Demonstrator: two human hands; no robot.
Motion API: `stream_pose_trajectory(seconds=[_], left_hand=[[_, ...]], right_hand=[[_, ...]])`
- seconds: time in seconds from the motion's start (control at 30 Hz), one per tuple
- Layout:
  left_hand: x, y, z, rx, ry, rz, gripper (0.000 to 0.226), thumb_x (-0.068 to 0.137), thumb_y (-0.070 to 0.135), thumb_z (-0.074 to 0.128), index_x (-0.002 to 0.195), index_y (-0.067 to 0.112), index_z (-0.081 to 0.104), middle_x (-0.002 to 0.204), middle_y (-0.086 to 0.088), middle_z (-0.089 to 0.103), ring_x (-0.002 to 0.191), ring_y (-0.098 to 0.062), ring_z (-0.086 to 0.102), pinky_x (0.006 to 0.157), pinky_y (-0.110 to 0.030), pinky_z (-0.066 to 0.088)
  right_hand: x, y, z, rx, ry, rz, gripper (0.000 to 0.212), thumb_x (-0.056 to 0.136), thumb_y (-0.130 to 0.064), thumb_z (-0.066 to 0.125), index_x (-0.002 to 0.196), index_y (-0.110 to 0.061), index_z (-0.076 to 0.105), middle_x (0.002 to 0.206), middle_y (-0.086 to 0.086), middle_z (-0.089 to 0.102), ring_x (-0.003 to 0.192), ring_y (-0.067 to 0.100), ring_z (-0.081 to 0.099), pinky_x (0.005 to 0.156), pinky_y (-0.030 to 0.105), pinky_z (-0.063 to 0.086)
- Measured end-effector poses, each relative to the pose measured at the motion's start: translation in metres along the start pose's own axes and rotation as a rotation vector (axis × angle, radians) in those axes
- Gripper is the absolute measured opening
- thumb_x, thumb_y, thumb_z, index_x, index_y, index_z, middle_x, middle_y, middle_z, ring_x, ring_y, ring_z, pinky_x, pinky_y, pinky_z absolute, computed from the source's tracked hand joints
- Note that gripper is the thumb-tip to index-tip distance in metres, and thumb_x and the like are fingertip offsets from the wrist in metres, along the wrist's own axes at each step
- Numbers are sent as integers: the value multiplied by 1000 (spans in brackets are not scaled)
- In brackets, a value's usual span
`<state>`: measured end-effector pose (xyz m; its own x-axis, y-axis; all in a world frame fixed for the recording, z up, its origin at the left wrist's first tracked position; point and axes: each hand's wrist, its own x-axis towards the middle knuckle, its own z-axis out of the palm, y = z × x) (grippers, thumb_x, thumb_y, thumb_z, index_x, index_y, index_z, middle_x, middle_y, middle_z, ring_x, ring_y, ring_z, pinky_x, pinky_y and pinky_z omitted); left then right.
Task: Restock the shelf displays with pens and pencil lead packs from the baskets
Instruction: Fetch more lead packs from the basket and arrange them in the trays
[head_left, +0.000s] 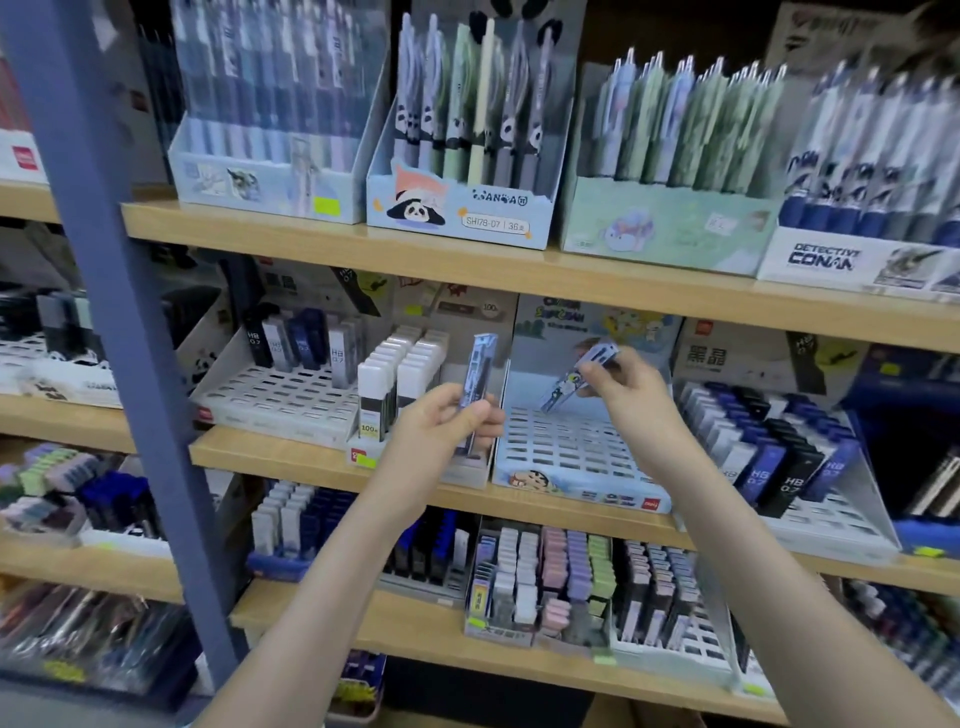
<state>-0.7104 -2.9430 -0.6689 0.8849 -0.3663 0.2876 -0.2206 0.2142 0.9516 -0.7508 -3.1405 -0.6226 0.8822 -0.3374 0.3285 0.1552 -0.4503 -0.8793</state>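
Observation:
My left hand (457, 421) grips a slim dark blue pencil lead pack (480, 379), held upright in front of the middle shelf. My right hand (631, 387) pinches a light blue cartoon-printed lead pack (582, 376), tilted with its lower end over the slotted grid of a pale blue cartoon display tray (566, 452). That tray's slots show no packs. To its left stands a display with white lead packs (402, 374). No basket is in view.
A grey-blue shelf post (119, 312) crosses the left side. Pen display boxes (462, 140) line the top wooden shelf. Lead pack trays stand at the middle left (291, 374) and right (779, 457), with more packs on the shelf below (561, 577).

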Motion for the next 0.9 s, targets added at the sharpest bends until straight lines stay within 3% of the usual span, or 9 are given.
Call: stream_pose_trajectory(seconds=[0.2, 0.27, 0.37, 0.53, 0.63, 0.8, 0.9], left_hand=[[8, -4, -6, -50, 10, -30, 11, 94, 11, 56, 98, 4, 63, 84, 0, 74, 82, -13, 69, 67, -20, 53], [10, -7, -9, -64, 12, -36, 9, 94, 10, 55, 95, 9, 64, 82, 1, 74, 80, -12, 69, 69, -21, 54], [12, -11, -13, -78, 12, -43, 9, 95, 10, 55, 97, 9, 64, 82, 0, 73, 79, -12, 69, 73, -25, 56], [16, -12, -14, -129, 0, -38, 11, 95, 8, 53, 101, 4, 61, 79, 0, 72, 75, -12, 68, 69, -23, 55], [17, -12, -13, -117, -15, -32, 9, 95, 9, 53, 96, 9, 62, 78, 2, 72, 75, -11, 68, 72, -24, 56], [17, -12, -13, -124, -18, -40, 9, 94, 10, 54, 96, 11, 63, 79, 2, 73, 77, -11, 68, 74, -24, 56], [17, -11, -12, -123, -14, -39, 10, 94, 8, 54, 95, 11, 64, 78, 1, 73, 76, -11, 69, 73, -23, 56]], right_hand=[[31, 10, 26, -74, 149, -22, 18, 93, -17, 59, 87, -21, 42, 74, 2, 62, 63, 3, 59, 52, 14, 41], [39, 14, 32, -98, 141, -28, 13, 92, -17, 59, 96, -16, 46, 71, -1, 63, 62, 0, 61, 54, 16, 42], [46, 21, 38, -135, 86, -20, 8, 93, -16, 58, 90, -17, 50, 73, 0, 63, 78, 17, 67, 61, 25, 46], [53, 26, 38, -153, 57, -86, 19, 93, -11, 57, 102, -23, 45, 79, 4, 65, 73, 17, 66, 68, 31, 49], [55, 24, 38, -221, 26, -117, 21, 93, -12, 57, 108, -24, 48, 71, 0, 62, 68, 10, 62, 61, 21, 46], [56, 19, 38, -322, -29, -188, 31, 93, -10, 55, 123, -17, 49, 78, 5, 61, 65, 5, 57, 54, 5, 40], [57, 17, 39, -301, -30, -191, 30, 93, -8, 55, 121, -17, 51, 74, 1, 61, 64, 5, 58, 60, 13, 44]])
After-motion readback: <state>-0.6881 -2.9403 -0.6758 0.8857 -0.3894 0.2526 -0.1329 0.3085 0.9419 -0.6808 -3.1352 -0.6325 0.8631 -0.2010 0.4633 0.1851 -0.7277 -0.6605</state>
